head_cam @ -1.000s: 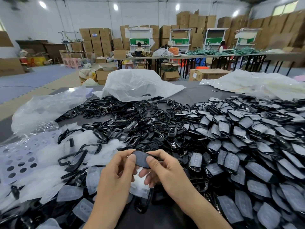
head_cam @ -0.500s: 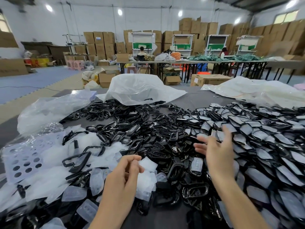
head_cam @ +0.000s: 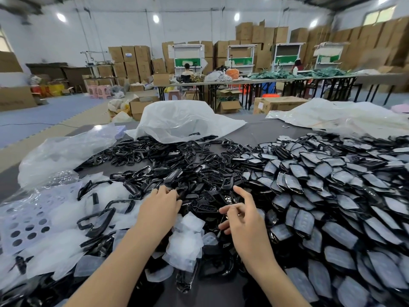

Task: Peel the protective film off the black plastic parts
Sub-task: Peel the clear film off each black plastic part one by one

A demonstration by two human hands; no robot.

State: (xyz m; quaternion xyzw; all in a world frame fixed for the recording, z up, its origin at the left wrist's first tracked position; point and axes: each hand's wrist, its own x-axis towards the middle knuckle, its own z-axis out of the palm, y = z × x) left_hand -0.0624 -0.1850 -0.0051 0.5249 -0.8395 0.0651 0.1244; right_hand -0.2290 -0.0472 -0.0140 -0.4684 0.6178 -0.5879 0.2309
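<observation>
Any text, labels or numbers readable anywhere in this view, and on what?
Nothing can be read for certain.
Blue label on a stacked cardboard box: too small.
Printed mark on the floor carton: blurred.
Pale marks on one black part: blurred.

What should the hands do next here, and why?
Probably the right hand should reach right and pick one part from the film-covered heap: it hovers with loose fingers, holding nothing, and those parts still wear grey film. The left hand rests on the bare black parts; whether it grips one is unclear.
</observation>
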